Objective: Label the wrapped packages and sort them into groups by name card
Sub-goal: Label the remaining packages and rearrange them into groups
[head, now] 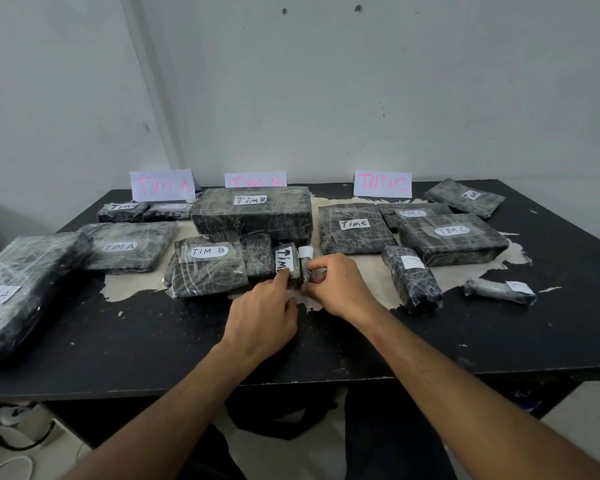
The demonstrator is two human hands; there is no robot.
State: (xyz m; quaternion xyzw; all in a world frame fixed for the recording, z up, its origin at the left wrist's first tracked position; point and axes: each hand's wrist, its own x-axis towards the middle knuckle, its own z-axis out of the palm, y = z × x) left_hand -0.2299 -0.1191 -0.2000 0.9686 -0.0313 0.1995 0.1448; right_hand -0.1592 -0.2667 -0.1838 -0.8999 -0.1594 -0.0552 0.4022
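Note:
Three folded name cards stand at the back of the black table (pixel 160 337): TIM A (pixel 162 185), TIM B (pixel 255 179), TIM C (pixel 382 183). Dark plastic-wrapped packages with white labels lie in front of each. My left hand (pixel 262 315) touches a small upright package labelled TIM (pixel 286 259) with its fingertips, in front of the big TIM B package (pixel 253 211). My right hand (pixel 340 287) pinches a thin small package with a white label (pixel 305 263) right beside it.
Large TIM A packages (pixel 25 289) fill the left side. TIM C packages (pixel 451 237) crowd the right, with two small ones (pixel 413 277) (pixel 499 291) lying loose near them. Bare worn patches show mid-table. The wall stands close behind the cards.

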